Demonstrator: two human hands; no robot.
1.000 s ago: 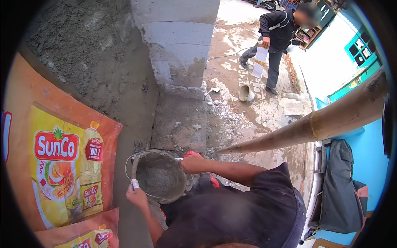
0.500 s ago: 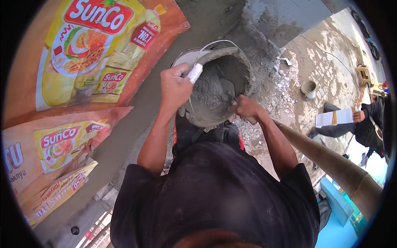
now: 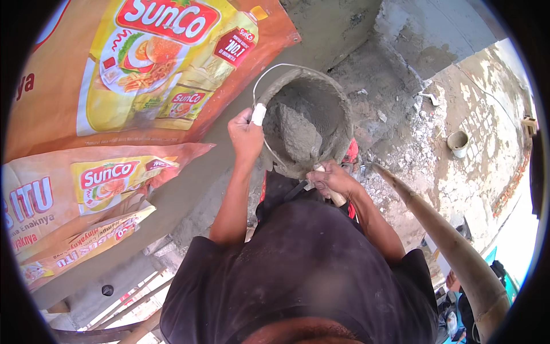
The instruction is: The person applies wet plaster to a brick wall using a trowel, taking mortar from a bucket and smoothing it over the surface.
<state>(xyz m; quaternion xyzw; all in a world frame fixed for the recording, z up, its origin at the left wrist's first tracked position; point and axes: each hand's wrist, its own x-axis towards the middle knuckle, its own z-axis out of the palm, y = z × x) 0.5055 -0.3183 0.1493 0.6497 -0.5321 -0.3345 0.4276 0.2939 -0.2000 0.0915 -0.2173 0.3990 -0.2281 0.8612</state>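
My left hand (image 3: 246, 136) is closed round the white grip (image 3: 259, 114) on the wire handle of a bucket, tilting it in front of my body. The bucket (image 3: 346, 103) is crusted with grey mortar, and wet mortar lines its inside. In my right hand (image 3: 340, 181) is a trowel, gripped by its pale wooden handle (image 3: 337, 198) at the bucket's near rim. A heaped lump of mortar (image 3: 298, 135) sits inside the bucket mouth, where the trowel's blade points; the blade itself is mostly hidden under it.
Orange printed plastic sheets (image 3: 51, 114) hang close on my left. A bamboo pole (image 3: 435, 223) slants past my right arm. Rubble (image 3: 395, 166) litters the ground, with a small bucket (image 3: 458, 143) farther right. A grey plastered block (image 3: 435, 34) stands ahead. Part of another person (image 3: 452, 281) shows at lower right.
The trowel has drawn back toward me, and a mortar lump now stands out in the bucket mouth. My view has turned; the other person has mostly slipped out of sight.
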